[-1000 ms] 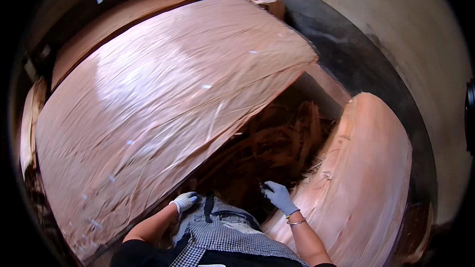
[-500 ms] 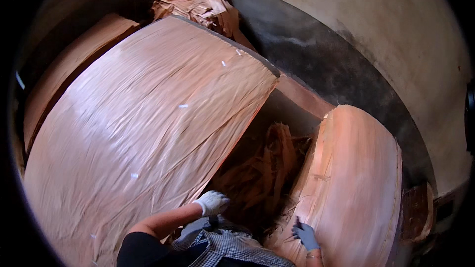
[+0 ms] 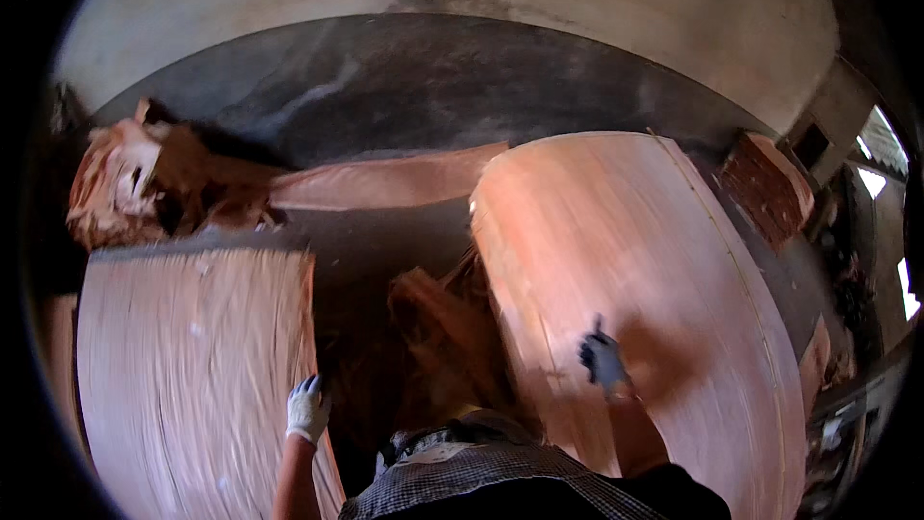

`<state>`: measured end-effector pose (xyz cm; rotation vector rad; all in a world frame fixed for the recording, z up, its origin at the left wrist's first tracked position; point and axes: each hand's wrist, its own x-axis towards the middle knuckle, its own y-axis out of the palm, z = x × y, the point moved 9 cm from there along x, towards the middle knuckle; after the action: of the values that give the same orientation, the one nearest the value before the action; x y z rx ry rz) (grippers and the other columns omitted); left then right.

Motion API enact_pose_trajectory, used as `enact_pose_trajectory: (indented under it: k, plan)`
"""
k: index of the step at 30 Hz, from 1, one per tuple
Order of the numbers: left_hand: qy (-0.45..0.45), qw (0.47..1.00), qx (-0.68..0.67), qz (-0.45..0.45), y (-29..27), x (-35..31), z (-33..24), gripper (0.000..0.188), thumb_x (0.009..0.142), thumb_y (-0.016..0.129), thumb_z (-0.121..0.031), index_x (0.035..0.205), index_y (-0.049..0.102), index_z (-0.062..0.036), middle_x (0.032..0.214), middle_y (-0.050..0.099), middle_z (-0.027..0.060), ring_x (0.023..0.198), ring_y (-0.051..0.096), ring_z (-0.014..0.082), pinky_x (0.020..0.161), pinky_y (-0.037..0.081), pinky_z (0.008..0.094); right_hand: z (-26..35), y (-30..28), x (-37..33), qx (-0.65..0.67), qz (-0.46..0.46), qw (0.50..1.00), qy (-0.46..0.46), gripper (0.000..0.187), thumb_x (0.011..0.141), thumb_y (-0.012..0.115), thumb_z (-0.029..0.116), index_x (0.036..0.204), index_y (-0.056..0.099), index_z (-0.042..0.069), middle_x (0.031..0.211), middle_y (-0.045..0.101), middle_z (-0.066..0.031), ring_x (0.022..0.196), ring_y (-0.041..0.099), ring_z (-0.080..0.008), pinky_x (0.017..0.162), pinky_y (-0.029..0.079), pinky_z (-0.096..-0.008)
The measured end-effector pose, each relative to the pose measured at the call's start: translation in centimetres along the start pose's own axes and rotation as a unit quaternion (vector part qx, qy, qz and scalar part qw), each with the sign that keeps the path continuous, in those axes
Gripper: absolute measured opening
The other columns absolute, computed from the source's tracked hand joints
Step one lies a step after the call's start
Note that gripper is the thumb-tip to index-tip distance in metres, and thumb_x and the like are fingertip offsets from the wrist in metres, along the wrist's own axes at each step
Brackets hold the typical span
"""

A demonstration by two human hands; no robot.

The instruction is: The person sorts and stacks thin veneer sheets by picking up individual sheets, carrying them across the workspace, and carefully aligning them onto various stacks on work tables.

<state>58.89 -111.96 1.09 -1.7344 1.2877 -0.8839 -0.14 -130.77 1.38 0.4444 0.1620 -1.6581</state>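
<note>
My left hand [image 3: 308,410], in a white glove, is at the right edge of the left stack of thin reddish wood veneer sheets [image 3: 192,356]. Its fingers are stretched out and seem to lie along that edge. Over the right stack of veneer [image 3: 626,221] is my right hand [image 3: 603,358], in a grey glove with dark fingertips. One finger points forward, apart from the others, and no object shows in the hand. It casts a shadow on the smooth top sheet; whether it touches the sheet I cannot tell.
Torn veneer scraps [image 3: 438,318] lie in the gap between the stacks. A crumpled veneer heap [image 3: 144,183] sits at the far left, with a long strip [image 3: 385,181] running right from it. Behind rises a dark-based wall [image 3: 462,77]. A smaller veneer pile [image 3: 767,188] stands far right.
The view has swung to the right, bringing the right stack toward the middle. My right hand has moved forward over that stack; my left hand stays by the left stack's edge.
</note>
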Motion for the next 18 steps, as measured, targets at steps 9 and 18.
enact_pose_trajectory:
  k: [9,18]
  plan:
    - [-0.232,0.958,0.143,-0.092,-2.3,-0.4,3.8,0.059,0.076,0.063,-0.026,0.128,0.045,-0.0046,0.134,0.043,0.0186,0.124,0.038,0.0363,0.104,0.029,0.0470,7.8,33.3,5.2,-0.566,0.370,0.594,-0.436,0.015,0.085,0.056,0.017,0.095,0.057,0.006,0.087,0.061,-0.0170,0.079,0.059,-0.0364,0.067,0.047,-0.0451]
    - [-0.567,0.767,0.225,-0.199,-3.8,6.3,24.9,0.075,0.084,0.050,-0.044,0.141,0.027,-0.0021,0.149,0.024,0.0166,0.137,0.023,0.0332,0.110,0.016,0.0505,-1.1,22.7,31.4,-0.641,0.342,0.687,-0.036,0.018,0.091,0.049,0.018,0.094,0.058,0.002,0.082,0.061,-0.0163,0.071,0.058,-0.0298,0.064,0.047,-0.0385]
